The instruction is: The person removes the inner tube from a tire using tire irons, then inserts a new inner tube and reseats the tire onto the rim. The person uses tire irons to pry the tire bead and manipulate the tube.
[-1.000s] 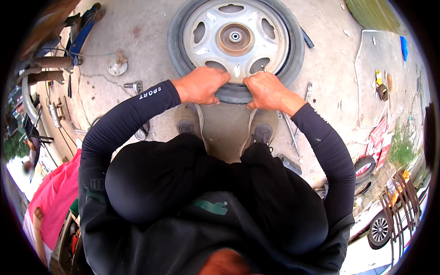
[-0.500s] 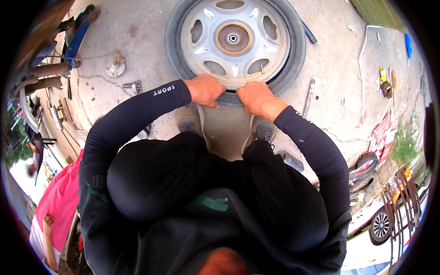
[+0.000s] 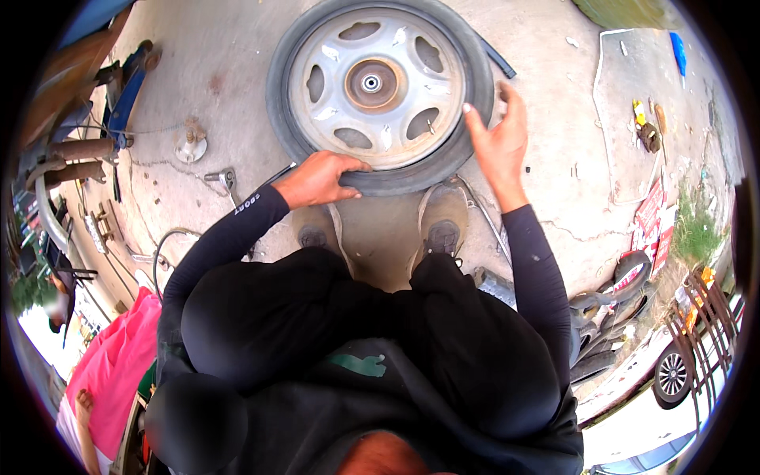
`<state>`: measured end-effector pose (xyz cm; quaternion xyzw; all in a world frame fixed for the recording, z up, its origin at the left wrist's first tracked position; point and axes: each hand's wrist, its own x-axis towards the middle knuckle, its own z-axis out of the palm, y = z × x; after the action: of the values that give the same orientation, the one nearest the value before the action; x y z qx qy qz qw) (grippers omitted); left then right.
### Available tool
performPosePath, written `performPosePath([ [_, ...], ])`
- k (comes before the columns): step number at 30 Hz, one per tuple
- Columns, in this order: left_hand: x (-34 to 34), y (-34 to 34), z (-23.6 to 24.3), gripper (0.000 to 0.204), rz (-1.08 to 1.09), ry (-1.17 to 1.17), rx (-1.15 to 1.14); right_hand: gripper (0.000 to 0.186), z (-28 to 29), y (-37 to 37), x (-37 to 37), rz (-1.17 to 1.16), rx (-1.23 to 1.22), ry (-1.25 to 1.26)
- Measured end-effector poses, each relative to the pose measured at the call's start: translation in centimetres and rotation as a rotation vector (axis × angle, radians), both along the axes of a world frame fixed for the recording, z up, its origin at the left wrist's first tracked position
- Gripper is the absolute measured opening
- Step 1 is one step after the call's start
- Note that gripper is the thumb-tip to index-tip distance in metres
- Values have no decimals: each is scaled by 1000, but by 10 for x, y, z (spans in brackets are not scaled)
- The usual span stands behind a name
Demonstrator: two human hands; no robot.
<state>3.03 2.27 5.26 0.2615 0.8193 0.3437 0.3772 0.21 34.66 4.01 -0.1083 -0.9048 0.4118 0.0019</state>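
Observation:
A wheel lies flat on the ground before me, its silver steel rim (image 3: 372, 146) seated inside a grey-black tyre (image 3: 396, 184). A short valve stem (image 3: 431, 127) pokes up at the rim's near right. My left hand (image 3: 317, 179) is on the tyre's near left edge, fingers stretched over the sidewall and thumb apart from them. At the tyre's right edge, my right hand (image 3: 503, 141) is spread wide, its thumb near the sidewall and its fingers raised. Whether the right thumb touches the rubber, I cannot tell. My shoes stand close to the tyre.
A ratchet wrench (image 3: 227, 179) lies left of the wheel, and a long metal bar (image 3: 492, 218) lies to the right. A blue jack-like frame (image 3: 131, 91) stands far left. Old tyre pieces (image 3: 606, 332) are heaped at right. A person in pink (image 3: 119, 348) is at lower left.
Both hands were closed at the near edge of the wheel. My right hand has opened and moved to the right side; my left has opened too. The wheel appears shifted left and down in view.

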Motion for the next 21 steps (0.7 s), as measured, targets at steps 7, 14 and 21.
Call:
performPosePath([
  [7, 4, 21, -2, 47, 134, 163, 146, 90, -39, 32, -54, -115, -745, -476],
  [14, 5, 11, -13, 55, 54, 40, 16, 83, -43, 33, -73, -50, -852, -602],
  [21, 8, 41, -4, 70, -150, 326, -123, 76, 4, 14, -82, -31, -780, -471],
])
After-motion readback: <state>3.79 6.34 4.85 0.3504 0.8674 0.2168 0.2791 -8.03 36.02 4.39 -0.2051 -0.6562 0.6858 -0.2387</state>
